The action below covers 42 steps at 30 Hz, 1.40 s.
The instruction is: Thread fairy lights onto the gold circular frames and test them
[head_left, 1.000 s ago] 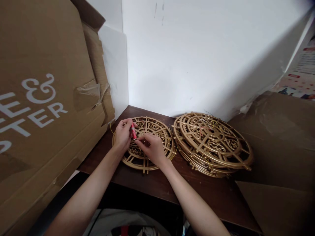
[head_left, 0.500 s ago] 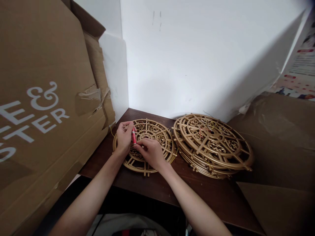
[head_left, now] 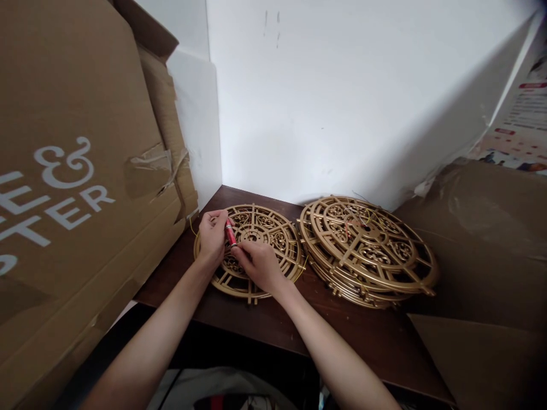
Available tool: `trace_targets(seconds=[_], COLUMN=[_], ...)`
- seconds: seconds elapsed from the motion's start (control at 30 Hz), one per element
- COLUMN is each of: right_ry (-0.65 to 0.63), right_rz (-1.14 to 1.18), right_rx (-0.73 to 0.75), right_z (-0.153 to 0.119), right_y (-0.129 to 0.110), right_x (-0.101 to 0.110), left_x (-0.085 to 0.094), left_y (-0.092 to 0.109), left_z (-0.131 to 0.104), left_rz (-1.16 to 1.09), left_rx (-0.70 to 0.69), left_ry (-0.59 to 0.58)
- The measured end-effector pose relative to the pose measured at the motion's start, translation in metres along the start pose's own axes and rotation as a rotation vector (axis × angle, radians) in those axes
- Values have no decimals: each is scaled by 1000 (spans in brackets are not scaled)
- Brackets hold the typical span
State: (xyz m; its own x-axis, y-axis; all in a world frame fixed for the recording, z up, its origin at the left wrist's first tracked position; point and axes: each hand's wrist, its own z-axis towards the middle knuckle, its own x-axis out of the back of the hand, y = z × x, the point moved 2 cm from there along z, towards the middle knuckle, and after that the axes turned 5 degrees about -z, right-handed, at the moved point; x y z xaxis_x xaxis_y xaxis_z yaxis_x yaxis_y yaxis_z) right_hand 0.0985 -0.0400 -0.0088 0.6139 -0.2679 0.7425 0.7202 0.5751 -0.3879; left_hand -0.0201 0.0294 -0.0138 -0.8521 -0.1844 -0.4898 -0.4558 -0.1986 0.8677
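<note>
Red cylinder [head_left: 231, 233]: position?

Above the gold lattice disc [head_left: 253, 218], left of its hub, tilted, its upper end leaning left.

Left hand [head_left: 212, 239]?

Thumb and fingers grip the cylinder near its upper end.

Right hand [head_left: 261, 263]?

Fingers curled, tips at the cylinder's lower end. Cannot tell whether they pinch it or merely touch.

Support?

Disc lies flat on the dark brown tabletop [head_left: 282, 322]. Just to its right, a stack of similar discs [head_left: 351, 251], the top one tilted.

Surroundings?

Cardboard box [head_left: 85, 85] with white lettering at left; more cardboard [head_left: 478, 245] at right; white wall [head_left: 299, 102] behind.
</note>
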Motion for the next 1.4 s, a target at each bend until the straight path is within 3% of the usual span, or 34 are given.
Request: trace_targets(seconds=[0.47, 1.1, 1.4], right_ry=[26, -47, -96], right_rz=[64, 317, 452], right_rx=[29, -108, -200], right_z=[1, 2, 3], right_y=[-2, 2, 2], right_x=[1, 0, 1], left_x=[-1, 0, 0], left_y=[1, 0, 1], left_z=[0, -1, -1], left_rz=[-16, 17, 9], left_rx=[34, -9, -23], left_ry=[-2, -30, 10])
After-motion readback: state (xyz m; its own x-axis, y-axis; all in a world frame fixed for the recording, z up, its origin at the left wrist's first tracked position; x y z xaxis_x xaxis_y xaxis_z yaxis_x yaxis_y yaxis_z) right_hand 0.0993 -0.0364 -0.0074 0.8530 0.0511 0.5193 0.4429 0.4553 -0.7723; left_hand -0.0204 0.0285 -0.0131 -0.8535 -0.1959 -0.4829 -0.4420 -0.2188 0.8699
